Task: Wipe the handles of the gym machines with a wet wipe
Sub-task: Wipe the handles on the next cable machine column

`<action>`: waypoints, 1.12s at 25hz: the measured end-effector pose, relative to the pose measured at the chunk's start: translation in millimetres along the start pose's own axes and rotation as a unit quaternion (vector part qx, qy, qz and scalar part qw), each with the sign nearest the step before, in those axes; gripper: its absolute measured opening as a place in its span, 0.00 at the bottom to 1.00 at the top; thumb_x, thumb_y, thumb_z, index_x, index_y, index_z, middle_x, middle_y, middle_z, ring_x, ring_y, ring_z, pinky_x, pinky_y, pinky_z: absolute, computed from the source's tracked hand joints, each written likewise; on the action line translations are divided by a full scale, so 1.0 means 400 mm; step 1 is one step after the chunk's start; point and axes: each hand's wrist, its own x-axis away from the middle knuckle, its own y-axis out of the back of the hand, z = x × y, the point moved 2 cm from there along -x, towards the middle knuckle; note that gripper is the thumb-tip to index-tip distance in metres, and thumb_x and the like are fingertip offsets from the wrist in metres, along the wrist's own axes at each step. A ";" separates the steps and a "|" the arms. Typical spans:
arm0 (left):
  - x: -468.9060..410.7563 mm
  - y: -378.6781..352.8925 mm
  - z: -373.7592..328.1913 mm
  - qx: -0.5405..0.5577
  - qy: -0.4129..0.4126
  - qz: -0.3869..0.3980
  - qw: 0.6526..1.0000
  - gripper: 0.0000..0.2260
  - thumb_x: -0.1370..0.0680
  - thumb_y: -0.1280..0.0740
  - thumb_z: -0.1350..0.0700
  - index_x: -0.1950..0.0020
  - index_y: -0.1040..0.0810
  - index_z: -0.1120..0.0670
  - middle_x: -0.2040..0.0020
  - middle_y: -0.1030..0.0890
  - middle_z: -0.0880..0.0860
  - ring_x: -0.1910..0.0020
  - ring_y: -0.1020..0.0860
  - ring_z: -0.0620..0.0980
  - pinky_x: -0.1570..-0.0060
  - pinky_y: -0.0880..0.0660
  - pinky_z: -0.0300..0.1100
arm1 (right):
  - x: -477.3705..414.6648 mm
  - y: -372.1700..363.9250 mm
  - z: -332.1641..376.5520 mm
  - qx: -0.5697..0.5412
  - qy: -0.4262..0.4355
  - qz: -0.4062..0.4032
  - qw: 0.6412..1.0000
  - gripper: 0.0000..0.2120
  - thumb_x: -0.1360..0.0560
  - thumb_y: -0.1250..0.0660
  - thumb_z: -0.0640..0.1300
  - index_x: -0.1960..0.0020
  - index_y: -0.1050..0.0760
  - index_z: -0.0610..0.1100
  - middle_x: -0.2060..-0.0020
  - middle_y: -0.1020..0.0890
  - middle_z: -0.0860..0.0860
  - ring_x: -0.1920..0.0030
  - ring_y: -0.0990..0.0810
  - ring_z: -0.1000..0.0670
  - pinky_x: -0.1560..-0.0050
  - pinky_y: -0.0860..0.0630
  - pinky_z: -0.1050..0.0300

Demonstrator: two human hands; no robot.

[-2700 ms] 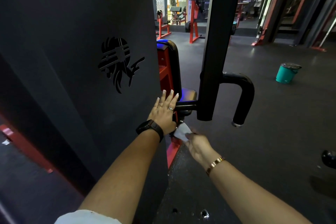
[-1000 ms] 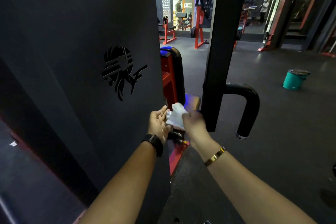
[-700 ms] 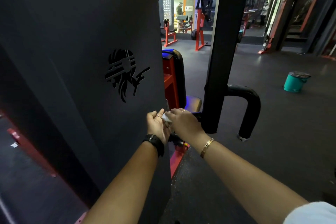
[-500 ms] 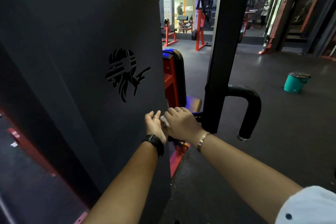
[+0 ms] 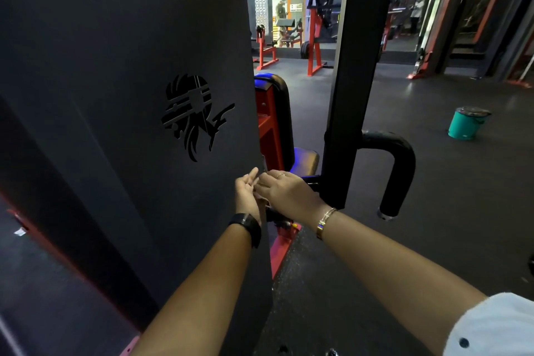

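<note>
Head view: both hands met at the edge of the black machine panel, the curved handle off to the right.

The left hand (image 5: 246, 193) is held half open, palm inward; the right hand (image 5: 289, 192) is curled over it, and the wet wipe, hardly seen, is judged pinched between them. The padded handle (image 5: 398, 170) lies right of the black upright post (image 5: 355, 95), its grip running downward, nearer the right hand.

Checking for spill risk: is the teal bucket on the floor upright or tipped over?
Upright. The teal bucket stands on its base on the dark floor, opening upward, handle hanging at its side.
</note>
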 end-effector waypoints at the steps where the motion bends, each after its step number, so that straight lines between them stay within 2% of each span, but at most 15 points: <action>1: 0.007 0.004 0.004 -0.070 -0.075 -0.019 0.995 0.21 0.19 0.51 0.54 0.29 0.30 0.56 0.34 0.25 0.56 0.43 0.25 0.48 0.51 0.25 0.38 | 0.018 0.007 -0.005 0.008 0.015 -0.007 1.000 0.16 0.22 0.46 0.39 0.47 0.20 0.45 0.51 0.19 0.48 0.49 0.20 0.47 0.48 0.23 0.52; 4: 0.006 0.019 0.027 -0.308 -0.291 -0.015 0.906 0.25 0.26 0.49 0.59 0.29 0.29 0.54 0.32 0.27 0.54 0.32 0.31 0.46 0.30 0.36 0.44 | 0.081 0.044 -0.019 0.107 -0.019 -0.025 0.994 0.25 0.22 0.55 0.34 0.41 0.20 0.42 0.44 0.18 0.46 0.43 0.20 0.47 0.35 0.29 0.52; 6: -0.009 0.028 0.034 -0.420 -0.352 0.002 0.836 0.29 0.28 0.50 0.58 0.27 0.33 0.55 0.28 0.31 0.52 0.27 0.40 0.44 0.25 0.48 0.44 | 0.135 0.036 0.004 0.141 -0.056 -0.042 0.988 0.24 0.23 0.54 0.32 0.36 0.25 0.39 0.38 0.22 0.44 0.37 0.24 0.45 0.28 0.42 0.53; 7: -0.013 0.033 0.034 -0.474 -0.388 0.015 0.790 0.30 0.29 0.51 0.57 0.26 0.35 0.56 0.27 0.33 0.52 0.26 0.43 0.44 0.25 0.53 0.42 | 0.155 0.033 0.023 0.126 -0.079 -0.043 0.988 0.22 0.24 0.49 0.32 0.35 0.26 0.38 0.37 0.23 0.43 0.35 0.26 0.44 0.27 0.44 0.53; 9: -0.013 0.042 0.038 -0.583 -0.440 0.035 0.682 0.32 0.30 0.51 0.56 0.24 0.39 0.56 0.24 0.38 0.53 0.25 0.48 0.45 0.25 0.59 0.40 | 0.156 0.036 0.045 0.081 -0.162 -0.036 0.983 0.24 0.32 0.32 0.32 0.36 0.25 0.36 0.38 0.23 0.42 0.36 0.25 0.43 0.37 0.27 0.54; 11: -0.016 0.041 0.044 -0.652 -0.450 0.043 0.609 0.33 0.30 0.50 0.56 0.23 0.43 0.56 0.23 0.41 0.54 0.24 0.51 0.46 0.25 0.60 0.43 | 0.104 0.056 0.030 0.029 -0.271 -0.014 0.962 0.29 0.41 0.24 0.31 0.40 0.23 0.34 0.42 0.20 0.40 0.42 0.20 0.42 0.56 0.19 0.54; 13: -0.013 0.030 0.055 -0.674 -0.427 0.050 0.601 0.33 0.29 0.53 0.54 0.22 0.46 0.56 0.22 0.45 0.54 0.24 0.54 0.47 0.25 0.60 0.45 | 0.063 0.063 0.011 0.041 -0.307 0.004 0.951 0.29 0.41 0.23 0.34 0.41 0.23 0.34 0.45 0.20 0.39 0.45 0.20 0.41 0.54 0.19 0.51; 15: -0.010 0.018 0.064 -0.690 -0.399 0.045 0.602 0.32 0.28 0.53 0.52 0.22 0.48 0.55 0.22 0.49 0.53 0.24 0.57 0.46 0.24 0.59 0.47 | 0.085 0.030 0.010 0.096 -0.288 0.022 0.953 0.29 0.34 0.25 0.38 0.35 0.27 0.36 0.40 0.22 0.39 0.39 0.23 0.41 0.39 0.26 0.48; 17: -0.010 0.017 0.063 -0.710 -0.385 0.040 0.588 0.34 0.27 0.48 0.53 0.22 0.51 0.55 0.21 0.52 0.53 0.24 0.59 0.46 0.24 0.59 0.48 | 0.156 -0.008 0.032 0.139 -0.240 -0.012 0.961 0.25 0.25 0.38 0.38 0.29 0.36 0.36 0.31 0.32 0.37 0.29 0.35 0.40 0.28 0.39 0.45; 19: -0.008 0.025 0.061 -0.751 -0.372 0.046 0.544 0.38 0.27 0.43 0.53 0.23 0.61 0.54 0.22 0.59 0.52 0.24 0.64 0.47 0.25 0.61 0.49 | 0.224 -0.019 0.055 0.145 -0.211 -0.047 0.966 0.22 0.21 0.50 0.37 0.27 0.42 0.36 0.25 0.45 0.38 0.24 0.49 0.42 0.26 0.47 0.45; 20: -0.007 0.029 0.059 -0.766 -0.367 0.047 0.526 0.40 0.27 0.42 0.53 0.24 0.65 0.53 0.22 0.63 0.51 0.25 0.66 0.47 0.25 0.63 0.49 | 0.237 -0.016 0.057 0.137 -0.212 -0.070 0.965 0.21 0.19 0.54 0.36 0.27 0.42 0.36 0.24 0.48 0.39 0.24 0.51 0.43 0.26 0.49 0.45; 23: -0.009 0.027 0.054 -0.783 -0.365 0.044 0.501 0.42 0.26 0.42 0.51 0.26 0.71 0.51 0.23 0.67 0.51 0.25 0.69 0.48 0.26 0.67 0.49 | 0.172 0.022 0.035 0.135 -0.245 -0.119 0.953 0.21 0.18 0.61 0.35 0.29 0.38 0.36 0.27 0.38 0.41 0.27 0.42 0.46 0.27 0.48 0.45; 25: -0.010 0.025 0.053 -0.786 -0.366 0.045 0.497 0.40 0.25 0.43 0.50 0.26 0.70 0.52 0.23 0.67 0.51 0.25 0.69 0.48 0.27 0.69 0.49 | 0.131 0.030 0.011 0.186 -0.264 -0.094 0.942 0.23 0.23 0.54 0.33 0.29 0.39 0.36 0.30 0.33 0.41 0.27 0.40 0.43 0.26 0.55 0.42; 27: -0.017 0.028 0.052 -0.785 -0.367 0.051 0.496 0.38 0.24 0.44 0.49 0.25 0.69 0.51 0.23 0.65 0.51 0.25 0.67 0.48 0.27 0.68 0.49 | 0.151 0.013 0.002 0.205 -0.276 -0.062 0.937 0.25 0.25 0.49 0.35 0.27 0.43 0.37 0.29 0.35 0.40 0.25 0.46 0.41 0.26 0.63 0.39; 28: -0.022 0.032 0.052 -0.782 -0.378 0.049 0.493 0.37 0.23 0.45 0.47 0.24 0.67 0.51 0.22 0.62 0.51 0.24 0.64 0.48 0.26 0.66 0.49 | 0.180 0.000 0.006 0.209 -0.274 -0.051 0.937 0.25 0.23 0.54 0.35 0.26 0.45 0.39 0.27 0.39 0.41 0.24 0.51 0.42 0.27 0.63 0.38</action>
